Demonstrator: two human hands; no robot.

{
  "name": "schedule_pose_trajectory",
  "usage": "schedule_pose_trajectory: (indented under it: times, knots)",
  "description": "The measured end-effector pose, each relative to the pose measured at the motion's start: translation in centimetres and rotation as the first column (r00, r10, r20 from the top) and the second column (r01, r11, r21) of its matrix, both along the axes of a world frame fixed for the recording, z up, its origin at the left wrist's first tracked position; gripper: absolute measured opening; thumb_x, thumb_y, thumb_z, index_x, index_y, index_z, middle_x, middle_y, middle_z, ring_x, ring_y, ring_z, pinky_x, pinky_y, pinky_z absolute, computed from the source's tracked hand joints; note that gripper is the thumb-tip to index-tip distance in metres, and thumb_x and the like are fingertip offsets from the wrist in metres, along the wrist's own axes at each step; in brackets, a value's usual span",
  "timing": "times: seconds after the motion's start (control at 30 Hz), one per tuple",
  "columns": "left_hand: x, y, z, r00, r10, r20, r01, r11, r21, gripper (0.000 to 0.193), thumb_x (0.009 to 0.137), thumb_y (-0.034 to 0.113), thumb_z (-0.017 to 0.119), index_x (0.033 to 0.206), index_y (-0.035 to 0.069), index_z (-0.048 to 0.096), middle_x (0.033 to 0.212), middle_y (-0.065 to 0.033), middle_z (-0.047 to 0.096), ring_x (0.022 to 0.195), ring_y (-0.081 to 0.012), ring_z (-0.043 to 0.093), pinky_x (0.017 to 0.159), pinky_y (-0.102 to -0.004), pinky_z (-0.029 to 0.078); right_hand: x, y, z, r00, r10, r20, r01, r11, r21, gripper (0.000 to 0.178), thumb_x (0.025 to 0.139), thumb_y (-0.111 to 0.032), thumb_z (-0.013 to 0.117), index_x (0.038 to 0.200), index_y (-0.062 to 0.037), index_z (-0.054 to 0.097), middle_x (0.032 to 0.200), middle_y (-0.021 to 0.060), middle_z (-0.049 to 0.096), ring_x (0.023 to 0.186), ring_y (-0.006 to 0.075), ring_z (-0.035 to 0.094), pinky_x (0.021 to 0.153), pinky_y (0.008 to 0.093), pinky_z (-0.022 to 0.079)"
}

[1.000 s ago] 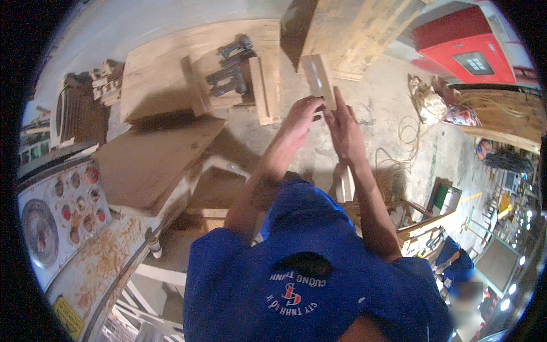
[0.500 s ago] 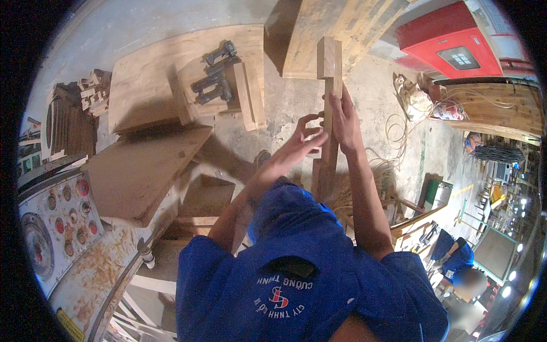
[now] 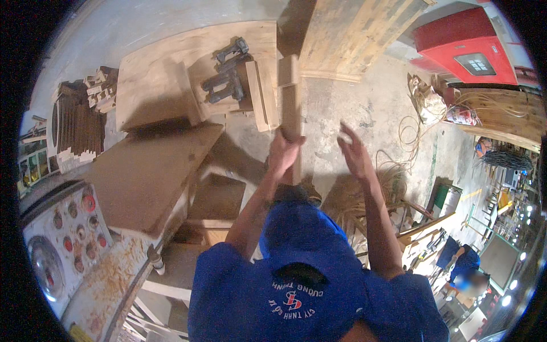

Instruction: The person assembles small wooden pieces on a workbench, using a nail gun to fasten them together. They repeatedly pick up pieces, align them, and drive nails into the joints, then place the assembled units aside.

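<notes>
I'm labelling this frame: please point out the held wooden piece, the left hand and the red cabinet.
Wooden piece (image 3: pixel 291 107): head view, its length beyond the hand.
Left hand (image 3: pixel 285 153): head view, middle of the hand.
Red cabinet (image 3: pixel 464 44): head view, red panel above its window.

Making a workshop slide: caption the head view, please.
Left hand gripping a wooden piece, right hand empty beside it, dark tools on a board beyond.
</notes>
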State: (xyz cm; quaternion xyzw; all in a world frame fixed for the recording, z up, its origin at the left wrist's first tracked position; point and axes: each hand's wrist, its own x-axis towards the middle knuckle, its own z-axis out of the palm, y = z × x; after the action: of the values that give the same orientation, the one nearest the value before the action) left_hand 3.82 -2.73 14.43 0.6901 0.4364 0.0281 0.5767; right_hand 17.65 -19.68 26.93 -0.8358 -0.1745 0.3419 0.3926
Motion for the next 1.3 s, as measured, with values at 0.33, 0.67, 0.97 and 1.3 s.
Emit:
schedule_pose_trajectory:
  times: [0.33,0.67,0.97,1.3]
  knots:
    - [1.9,13.0,-20.0,0.9,0.107,-0.424,-0.095,0.994,0.05,0.08,0.079,0.045,0.082,0.135,-0.004,0.051,0.126,-0.0315,0.065,0.116,-0.0479,0.065,0.101,-0.0517,0.052,-8.7,-15.3,-10.0,0.948,-0.055,-0.312,-0.166,0.754,-0.636,0.055,0.102,-0.033,0.061,0.151,-0.0101,0.051,0.131,0.0221,0.068,0.117,0.0317,0.068,0.096,0.0421,0.053]
    - [-3.1,25.8,-25.4,0.846,0.426,-0.322,-0.304,0.879,0.367,0.095,0.076,0.033,0.087,0.149,-0.002,0.037,0.142,-0.028,0.055,0.132,-0.0431,0.054,0.111,-0.0471,0.044,-12.0,-21.1,-12.2,0.837,-0.29,-0.464,-0.09,0.763,-0.64,0.052,0.105,-0.031,0.054,0.152,-0.0082,0.048,0.122,0.0166,0.07,0.097,0.0227,0.074,0.078,0.0337,0.057]
    - [-6.5,30.1,-17.3,0.836,0.462,-0.297,-0.291,0.831,0.473,0.102,0.076,0.025,0.088,0.156,0.0,0.032,0.15,-0.028,0.049,0.139,-0.0439,0.049,0.116,-0.048,0.039,-7.4,-14.4,-13.3,0.877,-0.263,-0.402,-0.029,0.806,-0.591,0.05,0.108,-0.03,0.054,0.151,-0.0051,0.049,0.124,0.0146,0.07,0.106,0.0208,0.069,0.091,0.0353,0.054]
    - [0.0,9.5,-0.6,0.995,-0.091,-0.044,0.1,0.948,0.301,0.081,0.081,0.025,0.087,0.145,-0.003,0.047,0.138,-0.0284,0.058,0.128,-0.0443,0.056,0.109,-0.0502,0.044,-7.6,-14.7,-8.6,0.949,-0.162,-0.269,0.033,0.903,-0.429,0.048,0.104,-0.031,0.06,0.146,-0.0084,0.056,0.12,0.0172,0.073,0.106,0.027,0.072,0.091,0.0405,0.055]
